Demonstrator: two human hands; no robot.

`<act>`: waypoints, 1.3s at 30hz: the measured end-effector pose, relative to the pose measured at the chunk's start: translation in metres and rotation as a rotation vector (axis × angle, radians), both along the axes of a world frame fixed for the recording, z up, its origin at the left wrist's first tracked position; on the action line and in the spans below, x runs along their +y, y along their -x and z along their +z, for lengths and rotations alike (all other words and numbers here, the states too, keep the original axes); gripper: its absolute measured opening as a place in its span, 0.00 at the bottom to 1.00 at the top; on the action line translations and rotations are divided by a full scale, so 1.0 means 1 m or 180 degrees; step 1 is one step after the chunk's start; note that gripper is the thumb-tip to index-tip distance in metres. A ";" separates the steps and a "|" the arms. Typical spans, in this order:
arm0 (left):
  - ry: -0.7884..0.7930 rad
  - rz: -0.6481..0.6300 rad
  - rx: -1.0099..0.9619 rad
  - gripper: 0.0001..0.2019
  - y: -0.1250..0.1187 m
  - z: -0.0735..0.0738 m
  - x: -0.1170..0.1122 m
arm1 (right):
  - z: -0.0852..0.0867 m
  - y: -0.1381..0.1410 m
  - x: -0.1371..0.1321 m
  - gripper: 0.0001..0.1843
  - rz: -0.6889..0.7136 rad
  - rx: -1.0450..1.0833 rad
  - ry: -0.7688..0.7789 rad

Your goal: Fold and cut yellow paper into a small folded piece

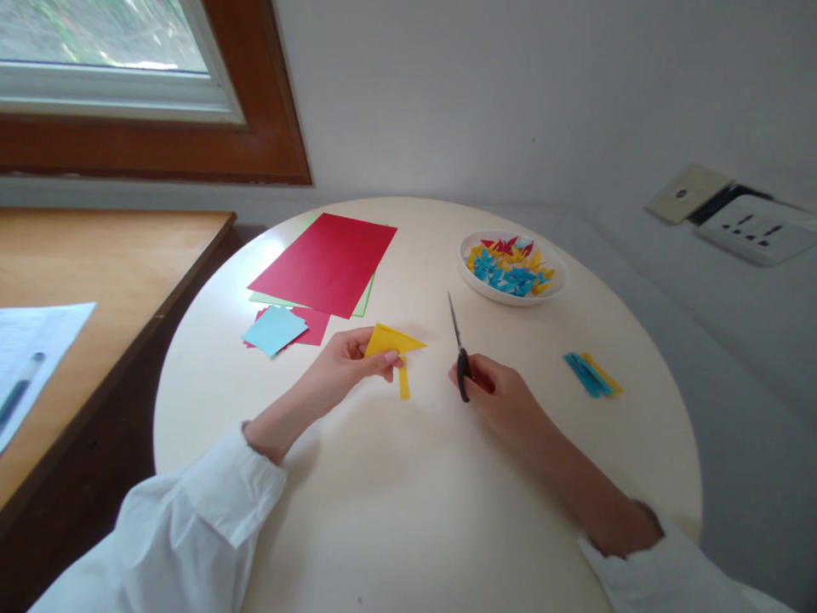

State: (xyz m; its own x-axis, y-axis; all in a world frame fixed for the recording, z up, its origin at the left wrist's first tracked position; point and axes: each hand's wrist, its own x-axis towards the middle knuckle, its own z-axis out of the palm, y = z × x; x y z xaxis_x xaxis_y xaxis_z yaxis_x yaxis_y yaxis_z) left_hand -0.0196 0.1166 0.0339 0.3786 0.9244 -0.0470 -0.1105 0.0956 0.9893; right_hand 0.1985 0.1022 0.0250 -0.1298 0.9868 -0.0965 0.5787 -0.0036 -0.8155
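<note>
My left hand (348,362) pinches a folded yellow paper (392,340) just above the round cream table (414,494). A narrow yellow strip (403,380) hangs or lies right below that paper. My right hand (494,393) grips the black handles of a pair of scissors (458,340), whose closed blades point away from me. The scissors sit a short way to the right of the yellow paper, not touching it.
A large red sheet (325,262) over a pale green one lies at the table's far left, with a light blue piece (276,329) and a small red piece beside it. A white bowl (511,294) holds folded coloured bits. Blue and yellow strips (591,373) lie right. Wooden desk (95,281) left.
</note>
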 end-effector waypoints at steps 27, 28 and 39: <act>0.1007 0.0560 -0.1382 0.10 0.002 -0.001 0.012 | -0.025 -0.013 0.005 0.12 0.0092 -0.1500 -0.2332; 0.1035 0.0555 -0.1433 0.11 0.003 -0.001 0.012 | -0.026 -0.005 0.001 0.13 0.0327 -0.1388 -0.2270; 0.0986 0.0374 -0.1573 0.09 0.002 -0.006 0.017 | -0.030 0.038 -0.010 0.11 0.0640 -0.1127 -0.1648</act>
State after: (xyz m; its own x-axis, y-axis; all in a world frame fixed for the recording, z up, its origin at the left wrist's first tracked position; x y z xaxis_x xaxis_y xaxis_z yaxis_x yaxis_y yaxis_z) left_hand -0.0217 0.1338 0.0275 0.3202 0.9328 -0.1656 -0.5782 0.3309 0.7458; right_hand 0.1602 0.0922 -0.0053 -0.3642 0.8770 0.3135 0.7608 0.4743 -0.4430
